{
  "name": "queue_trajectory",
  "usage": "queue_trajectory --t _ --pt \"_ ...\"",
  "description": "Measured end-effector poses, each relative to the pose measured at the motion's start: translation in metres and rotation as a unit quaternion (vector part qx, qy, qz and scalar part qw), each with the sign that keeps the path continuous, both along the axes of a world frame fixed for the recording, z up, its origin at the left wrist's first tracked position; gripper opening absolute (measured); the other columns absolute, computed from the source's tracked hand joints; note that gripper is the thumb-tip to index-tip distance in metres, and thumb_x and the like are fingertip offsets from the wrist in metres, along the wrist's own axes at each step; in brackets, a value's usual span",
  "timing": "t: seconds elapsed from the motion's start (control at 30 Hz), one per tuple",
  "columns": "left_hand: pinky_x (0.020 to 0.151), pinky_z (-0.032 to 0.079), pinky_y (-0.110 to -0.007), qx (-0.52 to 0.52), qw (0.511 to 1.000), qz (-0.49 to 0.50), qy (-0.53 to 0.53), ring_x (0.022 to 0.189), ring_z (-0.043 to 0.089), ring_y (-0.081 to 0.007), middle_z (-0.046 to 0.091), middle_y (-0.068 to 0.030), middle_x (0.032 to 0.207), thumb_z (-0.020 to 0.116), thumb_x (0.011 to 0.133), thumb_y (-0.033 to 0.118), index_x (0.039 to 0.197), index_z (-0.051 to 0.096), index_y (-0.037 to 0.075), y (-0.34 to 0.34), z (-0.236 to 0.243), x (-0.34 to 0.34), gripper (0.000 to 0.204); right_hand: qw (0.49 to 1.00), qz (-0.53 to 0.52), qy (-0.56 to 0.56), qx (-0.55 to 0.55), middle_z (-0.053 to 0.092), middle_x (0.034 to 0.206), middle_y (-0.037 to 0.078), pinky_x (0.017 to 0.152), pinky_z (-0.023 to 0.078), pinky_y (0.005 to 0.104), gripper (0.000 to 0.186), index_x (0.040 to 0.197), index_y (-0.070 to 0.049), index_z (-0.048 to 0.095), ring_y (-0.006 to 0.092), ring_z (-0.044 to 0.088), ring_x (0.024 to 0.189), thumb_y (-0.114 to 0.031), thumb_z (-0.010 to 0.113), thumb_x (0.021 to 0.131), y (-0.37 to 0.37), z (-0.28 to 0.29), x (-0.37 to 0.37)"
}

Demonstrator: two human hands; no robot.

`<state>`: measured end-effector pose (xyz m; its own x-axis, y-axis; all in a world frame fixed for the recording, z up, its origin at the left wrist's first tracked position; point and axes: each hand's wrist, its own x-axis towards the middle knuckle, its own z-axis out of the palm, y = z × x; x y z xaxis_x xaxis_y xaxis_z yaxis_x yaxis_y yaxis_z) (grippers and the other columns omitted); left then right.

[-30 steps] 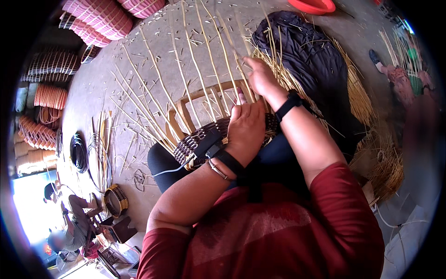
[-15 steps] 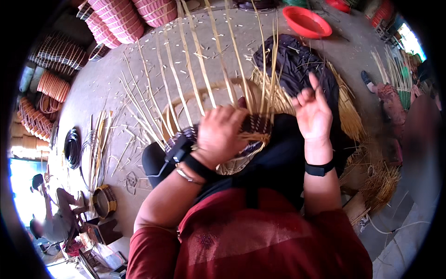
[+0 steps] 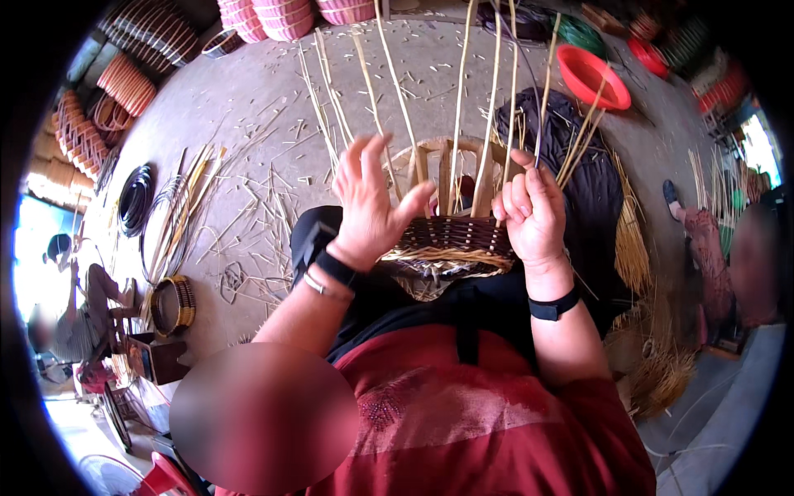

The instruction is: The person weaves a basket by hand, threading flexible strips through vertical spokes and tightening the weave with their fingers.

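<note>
A half-woven basket of dark brown weave with lighter bands lies over my lap, tall pale stakes rising from it. A curved wooden frame shows just behind. My left hand is lifted at the basket's left end, fingers apart and holding nothing. My right hand, at the basket's right side, has curled fingers pinched on a long thin dark strand that runs up past the stakes.
Loose cane bundles, a black coil and a round basket lie left; dark cloth and a red basin right. Stacked baskets line the back. Other people sit at left and right.
My left hand has come off the basket, risen and spread. My right hand has turned palm-up and moved right, drawing the dark strand. The basket has swung to face more squarely.
</note>
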<state>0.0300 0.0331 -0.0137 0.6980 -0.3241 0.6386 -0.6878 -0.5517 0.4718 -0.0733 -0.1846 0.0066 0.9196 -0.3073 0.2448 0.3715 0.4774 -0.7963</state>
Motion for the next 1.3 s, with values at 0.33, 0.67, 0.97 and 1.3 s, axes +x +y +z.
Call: queue_trajectory --t 0.33,0.67,0.97,1.3 --pt "0.094 0.048 -0.045 -0.054 0.972 -0.158 0.167 0.107 0.058 -0.0393 0.059 -0.0185 0.111 0.062 0.092 0.015 0.128 0.062 0.008 -0.064 -0.01 0.03 0.037 0.999 -0.001 -0.04 0.012 0.026 0.059 -0.007 0.058 0.034 0.028 0.033 0.127 0.0 0.059 0.007 0.029 0.052 -0.023 0.041 0.11 -0.011 -0.018 0.001" --pt "0.114 0.035 -0.045 0.194 0.888 -0.356 0.219 0.137 0.04 -0.0355 0.044 -0.0154 0.142 0.086 0.079 0.043 0.124 0.058 0.011 -0.057 0.019 0.06 0.061 0.959 -0.132 0.171 -0.182 0.07 0.098 0.003 0.071 0.055 0.0259 0.021 0.116 -0.004 0.068 0.016 0.07 0.09 -0.017 0.055 0.106 -0.034 0.031 0.043" --pt "0.099 0.048 -0.041 0.218 0.891 -0.334 0.219 0.115 0.054 -0.0295 0.043 -0.0142 0.127 0.089 0.077 0.043 0.105 0.056 0.005 -0.063 0.031 0.063 0.058 0.806 -0.309 0.05 -0.502 0.053 0.138 0.028 0.079 0.06 0.0312 0.061 0.153 -0.006 0.032 0.026 0.072 0.1 0.001 0.055 0.098 -0.033 0.006 0.085" --pt "0.093 0.049 -0.041 0.028 0.978 -0.132 0.162 0.108 0.057 -0.0341 0.057 -0.0192 0.114 0.071 0.09 0.04 0.088 0.074 0.002 -0.098 -0.029 0.053 0.038 0.954 -0.007 -0.023 -0.298 0.045 0.072 -0.005 0.06 0.034 0.0227 0.042 0.125 0.008 0.056 0.0033 0.036 0.062 -0.03 0.048 0.108 0.006 0.067 -0.043"
